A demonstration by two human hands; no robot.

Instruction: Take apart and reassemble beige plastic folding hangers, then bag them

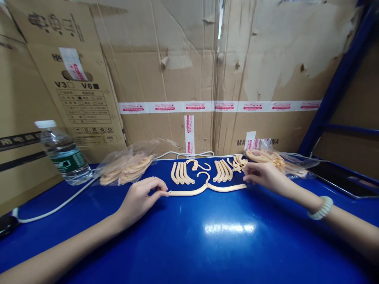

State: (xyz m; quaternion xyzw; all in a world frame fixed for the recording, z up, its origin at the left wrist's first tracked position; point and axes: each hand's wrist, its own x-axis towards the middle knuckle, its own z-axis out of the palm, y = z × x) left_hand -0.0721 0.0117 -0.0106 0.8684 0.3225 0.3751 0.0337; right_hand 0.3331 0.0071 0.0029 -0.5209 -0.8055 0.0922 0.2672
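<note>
A beige plastic clothes hanger (191, 193), made of two curved arms and a hook (203, 174), lies on the blue table in front of me. My left hand (145, 196) pinches the tip of its left arm between thumb and fingers. At the other end, my right hand (262, 177) is closed, its fingertips at the tip of the right arm. Behind the hanger lie a left row of loose hanger arms (181, 173) and a right row of loose arms (222, 171). Loose hooks (204, 167) sit between the rows, and a small pile of hooks (237, 163) is beside my right fingers.
Clear plastic bags of beige parts lie at left (127, 165) and right (272, 157). A water bottle (66, 157) stands far left, near a white cable (59, 211). A dark tablet or phone (343, 179) lies at right. Cardboard (166, 79) walls the back; a blue metal frame (334, 83) rises right.
</note>
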